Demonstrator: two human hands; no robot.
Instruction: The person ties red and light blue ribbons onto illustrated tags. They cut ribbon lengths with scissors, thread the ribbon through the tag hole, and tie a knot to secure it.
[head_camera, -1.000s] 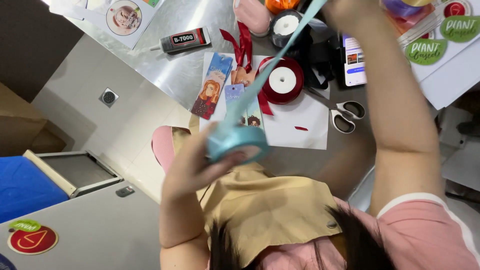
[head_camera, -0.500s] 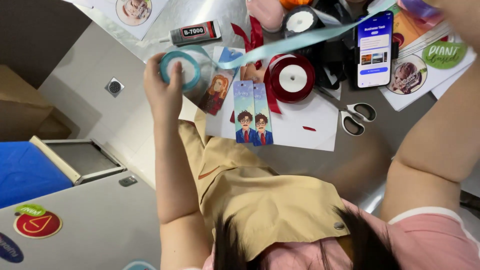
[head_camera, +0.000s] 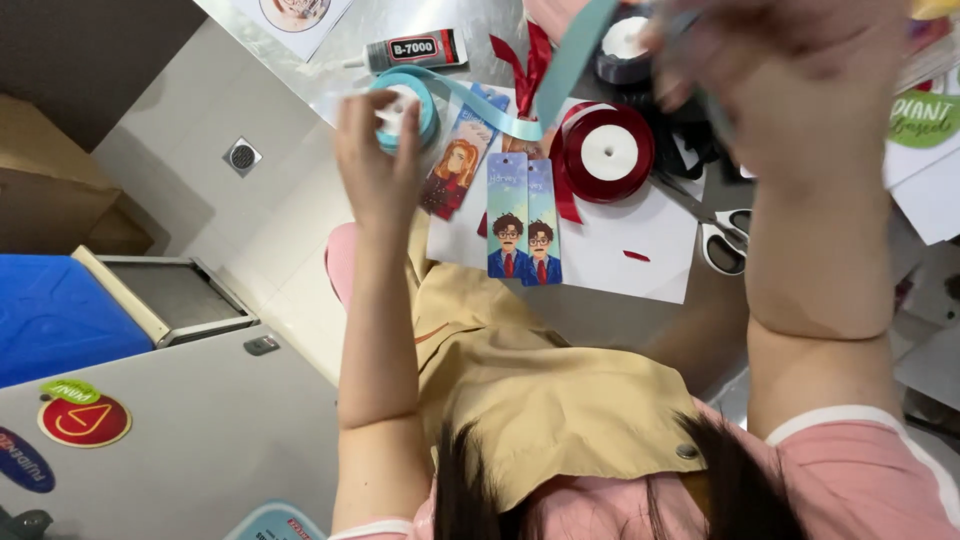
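Cluttered grey tabletop (head_camera: 600, 310). Our left hand (head_camera: 378, 160) fingers grip the light-blue ribbon spool (head_camera: 405, 105), now lowered beside the glue tube (head_camera: 415, 50). Its ribbon (head_camera: 560, 70) runs up to our right hand (head_camera: 790, 80), blurred; grip: cannot tell. Nearby: red ribbon spool (head_camera: 608, 152), two bookmarks (head_camera: 523, 220), scissors (head_camera: 715, 225).

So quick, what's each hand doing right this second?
Left hand: fingers closed on the light blue ribbon spool.
Right hand: blurred, up by the light blue ribbon strand; grip cannot be told.
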